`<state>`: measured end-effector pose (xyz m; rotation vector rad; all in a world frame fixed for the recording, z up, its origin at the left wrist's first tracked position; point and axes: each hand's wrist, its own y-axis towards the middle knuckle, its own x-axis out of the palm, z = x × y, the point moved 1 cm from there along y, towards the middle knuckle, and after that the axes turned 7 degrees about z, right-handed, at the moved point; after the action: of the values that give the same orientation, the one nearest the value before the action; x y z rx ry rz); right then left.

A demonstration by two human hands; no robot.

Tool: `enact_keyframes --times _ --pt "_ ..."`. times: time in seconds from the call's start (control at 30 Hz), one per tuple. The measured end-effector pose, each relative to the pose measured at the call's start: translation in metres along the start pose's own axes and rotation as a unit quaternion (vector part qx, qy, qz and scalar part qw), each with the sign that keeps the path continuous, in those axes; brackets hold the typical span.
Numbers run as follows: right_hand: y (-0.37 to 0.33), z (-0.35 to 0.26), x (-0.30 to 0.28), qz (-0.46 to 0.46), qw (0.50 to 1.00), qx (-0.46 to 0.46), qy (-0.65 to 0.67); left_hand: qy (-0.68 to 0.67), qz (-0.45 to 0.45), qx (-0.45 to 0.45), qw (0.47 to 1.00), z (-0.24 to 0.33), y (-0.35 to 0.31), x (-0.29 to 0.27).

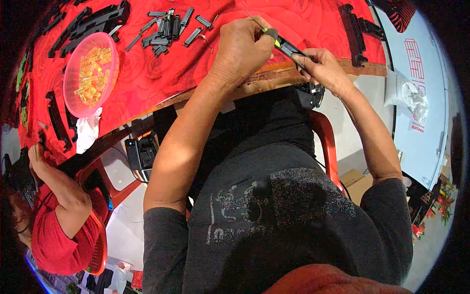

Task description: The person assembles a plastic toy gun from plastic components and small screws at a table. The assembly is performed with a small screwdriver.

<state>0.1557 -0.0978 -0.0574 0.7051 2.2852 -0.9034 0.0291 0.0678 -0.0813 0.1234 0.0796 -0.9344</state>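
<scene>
Above the near table edge, my left hand is closed, its fingers pinching the left end of a slim black strip-shaped part. A bright yellow-green bit shows at that end, beside a dark band near my thumb. A thin pointed sliver sticks out past my left fingers; what it belongs to is hidden. My right hand grips the other end of the black part, thumb on top. Left of my hands lies a loose pile of small dark grey strips on the red cloth.
A pink basket of small yellow translucent pieces stands at left, white tissue beside it. Long black frames lie behind it, more at right. A co-worker in red sits at left. A white bag rests at right.
</scene>
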Motion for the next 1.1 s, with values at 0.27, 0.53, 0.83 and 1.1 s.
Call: enact_keyframes --times 0.27,0.53,0.83,1.1 --pt "-0.001 -0.003 0.000 -0.003 1.000 0.009 0.007 -0.005 -0.007 0.009 1.000 0.004 -0.003 0.000" --pt "0.000 0.000 0.000 0.005 1.000 0.005 -0.003 0.045 0.030 0.088 0.995 0.004 -0.009 0.007" --pt "0.003 0.003 -0.001 0.000 1.000 -0.002 -0.018 0.071 0.089 0.174 0.978 0.012 -0.022 0.027" --pt "0.000 0.003 -0.001 0.001 1.000 -0.014 -0.002 0.048 0.124 0.100 0.986 0.011 -0.009 -0.006"
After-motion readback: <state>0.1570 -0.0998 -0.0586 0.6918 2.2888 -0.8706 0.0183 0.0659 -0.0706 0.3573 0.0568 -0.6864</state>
